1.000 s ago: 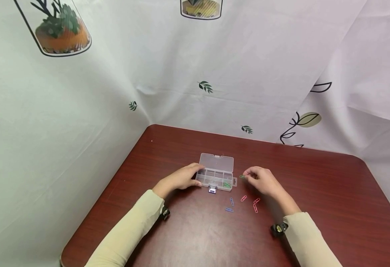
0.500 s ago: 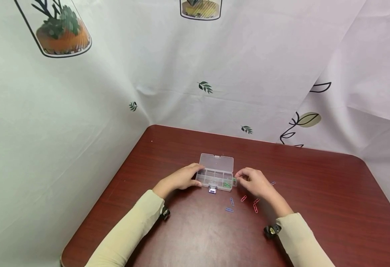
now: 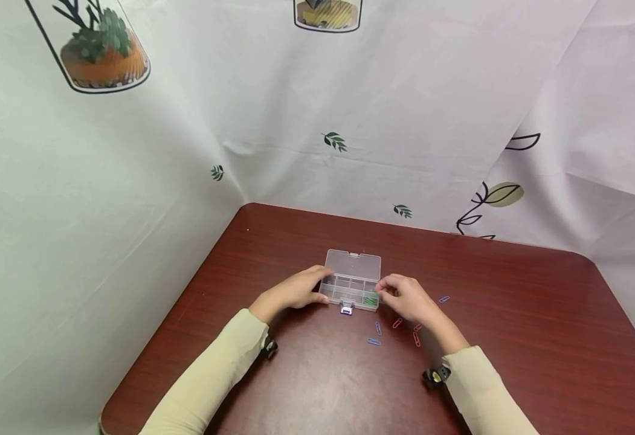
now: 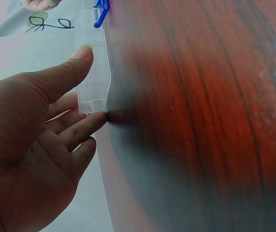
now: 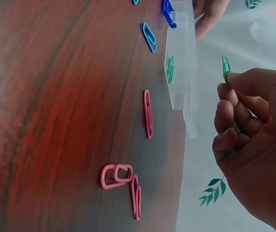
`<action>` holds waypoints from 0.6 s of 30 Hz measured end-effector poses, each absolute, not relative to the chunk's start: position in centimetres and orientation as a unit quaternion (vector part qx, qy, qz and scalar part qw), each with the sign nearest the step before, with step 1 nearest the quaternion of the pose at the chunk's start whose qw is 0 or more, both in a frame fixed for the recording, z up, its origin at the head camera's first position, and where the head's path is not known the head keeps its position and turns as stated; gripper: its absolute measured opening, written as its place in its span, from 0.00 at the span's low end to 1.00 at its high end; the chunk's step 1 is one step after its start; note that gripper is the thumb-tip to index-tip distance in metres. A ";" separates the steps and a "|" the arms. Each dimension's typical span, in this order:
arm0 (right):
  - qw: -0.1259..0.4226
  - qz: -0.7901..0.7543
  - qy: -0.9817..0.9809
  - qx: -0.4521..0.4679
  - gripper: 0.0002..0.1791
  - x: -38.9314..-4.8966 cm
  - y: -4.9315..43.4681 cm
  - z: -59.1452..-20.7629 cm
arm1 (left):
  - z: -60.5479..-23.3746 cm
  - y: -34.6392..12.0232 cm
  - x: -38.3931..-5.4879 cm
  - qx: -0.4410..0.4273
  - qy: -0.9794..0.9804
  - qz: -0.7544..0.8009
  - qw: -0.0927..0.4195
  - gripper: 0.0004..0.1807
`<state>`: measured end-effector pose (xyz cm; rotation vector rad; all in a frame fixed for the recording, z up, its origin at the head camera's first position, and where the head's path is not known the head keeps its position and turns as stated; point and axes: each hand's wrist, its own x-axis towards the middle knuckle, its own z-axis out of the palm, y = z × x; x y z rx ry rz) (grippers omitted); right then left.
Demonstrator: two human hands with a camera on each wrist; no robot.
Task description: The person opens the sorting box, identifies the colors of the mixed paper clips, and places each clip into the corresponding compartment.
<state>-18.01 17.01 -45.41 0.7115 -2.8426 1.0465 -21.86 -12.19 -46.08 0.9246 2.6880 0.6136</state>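
A clear plastic compartment box (image 3: 341, 294) stands on the table with its lid (image 3: 353, 265) raised. My left hand (image 3: 298, 289) holds the box's left end between thumb and fingers. Green paper clips lie in the front right compartment (image 3: 370, 300). Over the box's right end, my right hand (image 3: 408, 297) pinches one green paper clip (image 5: 226, 65) between thumb and forefinger, clear of the box floor in the right wrist view. The box's front carries a blue-and-clear latch (image 3: 347, 309), hanging down.
Loose pink paper clips (image 5: 148, 114) and blue paper clips (image 3: 378, 328) lie in front of the box. Another blue paper clip (image 3: 444, 299) lies beyond the right wrist. A patterned white cloth (image 3: 404, 109) hangs behind the dark red table (image 3: 295, 386).
My right hand has moved left with the green paper clip, from beside the box to over its right end. The left hand and box have stayed put.
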 end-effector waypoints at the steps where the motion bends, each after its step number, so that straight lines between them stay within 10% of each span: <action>1: 0.014 0.337 -0.913 0.229 0.03 -18.0 17.0 -45.4 | -46.1 -12.2 -21.9 0.316 0.918 0.210 0.115 0.36; 18: 0.005 0.343 -0.912 0.223 0.05 -18.2 17.2 -45.2 | -46.2 -12.2 -22.1 0.317 0.917 0.211 0.114 0.36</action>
